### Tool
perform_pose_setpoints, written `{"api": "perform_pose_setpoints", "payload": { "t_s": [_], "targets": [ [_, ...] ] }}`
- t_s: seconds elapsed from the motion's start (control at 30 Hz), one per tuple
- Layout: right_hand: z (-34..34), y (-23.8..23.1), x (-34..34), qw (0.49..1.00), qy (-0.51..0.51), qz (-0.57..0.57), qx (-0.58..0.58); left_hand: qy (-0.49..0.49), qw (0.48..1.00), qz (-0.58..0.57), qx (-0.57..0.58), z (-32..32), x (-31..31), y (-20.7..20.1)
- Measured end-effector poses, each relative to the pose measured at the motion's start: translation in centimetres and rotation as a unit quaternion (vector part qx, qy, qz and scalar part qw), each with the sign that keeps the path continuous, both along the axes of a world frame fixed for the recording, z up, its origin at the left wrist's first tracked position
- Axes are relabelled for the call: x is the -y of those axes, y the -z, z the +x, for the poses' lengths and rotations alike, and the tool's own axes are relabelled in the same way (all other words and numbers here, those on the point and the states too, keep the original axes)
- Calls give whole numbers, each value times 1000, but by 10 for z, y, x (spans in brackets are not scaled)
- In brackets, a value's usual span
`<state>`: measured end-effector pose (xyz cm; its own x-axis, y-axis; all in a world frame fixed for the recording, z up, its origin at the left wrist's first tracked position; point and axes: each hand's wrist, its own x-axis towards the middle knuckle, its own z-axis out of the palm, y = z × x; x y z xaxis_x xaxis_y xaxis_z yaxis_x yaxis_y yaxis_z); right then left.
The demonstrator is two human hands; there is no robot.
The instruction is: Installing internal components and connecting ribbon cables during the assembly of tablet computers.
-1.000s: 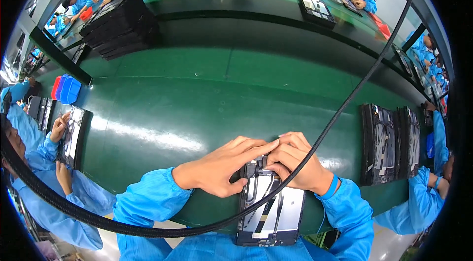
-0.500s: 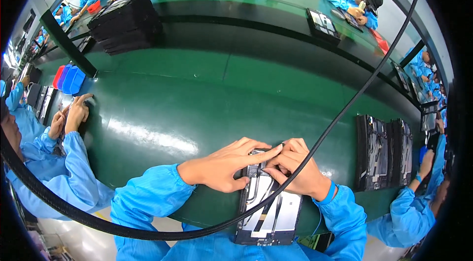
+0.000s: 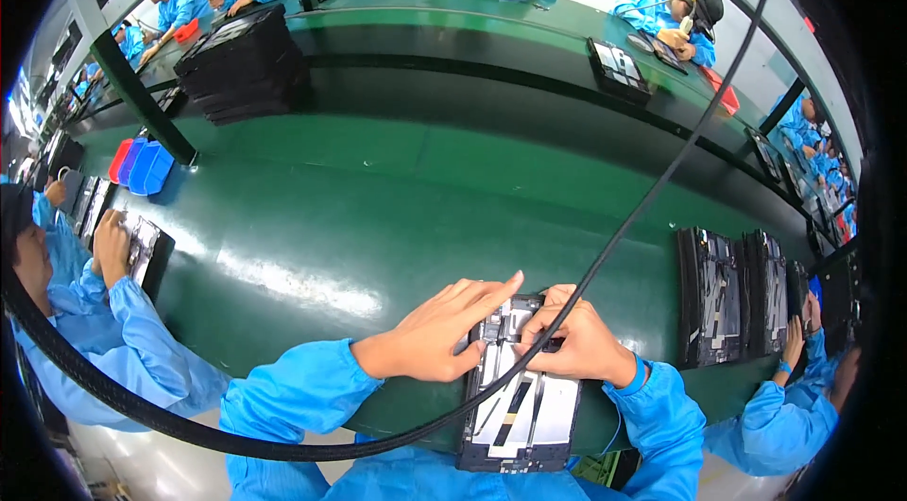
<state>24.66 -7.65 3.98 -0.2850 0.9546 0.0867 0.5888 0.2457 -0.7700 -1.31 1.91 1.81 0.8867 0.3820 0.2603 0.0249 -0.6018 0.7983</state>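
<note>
And the hands have just parted! Half a second ago the left hand [image 3: 430, 336] had its index fingertip up against the right hand [image 3: 581, 340]; now that finger points clear toward 1 o'clock, past the far edge of the opened tablet [image 3: 521, 414], and daylight shows between the two

The tablet itself has hardly budged: between 5 and 6 o'clock in the view, lying right in front of the person, its pale inner panel facing up. Left hand: fingers long and nearly straight, thumb spread away from them, tip at the tablet's 10 o'clock edge. Right hand: fingers curled down over the 1 o'clock part, thumb tucked in close, a bit lower than a moment ago. Something dark shows under those fingertips; whether they pinch it, I can't tell. So more of the tablet's 12 o'clock end comes into sight, and I'd judge the close handling remains up there, with the right hand doing the finer share

The black cable [image 3: 302, 451] sweeps across in front, and over at 4 o'clock the upright stacks of similar units [image 3: 710, 298] stand well apart from both hands
</note>
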Motion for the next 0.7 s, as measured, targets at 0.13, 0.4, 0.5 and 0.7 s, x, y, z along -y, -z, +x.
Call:
{"api": "perform_pose_setpoints", "payload": {
  "t_s": [0.13,0.4,0.5,0.7],
  "targets": [
    [-2,9,1,995,-16,93,-16,-105,988,97,62,-6,12,2],
    [-1,13,1,994,-24,109,15,-79,970,204,104,-9,19,4],
    [-5,13,2,992,-8,125,-12,-101,965,222,97,-7,26,7],
    [-5,9,4,993,-8,114,-24,-126,969,211,30,-9,44,-2]
  ]
}}
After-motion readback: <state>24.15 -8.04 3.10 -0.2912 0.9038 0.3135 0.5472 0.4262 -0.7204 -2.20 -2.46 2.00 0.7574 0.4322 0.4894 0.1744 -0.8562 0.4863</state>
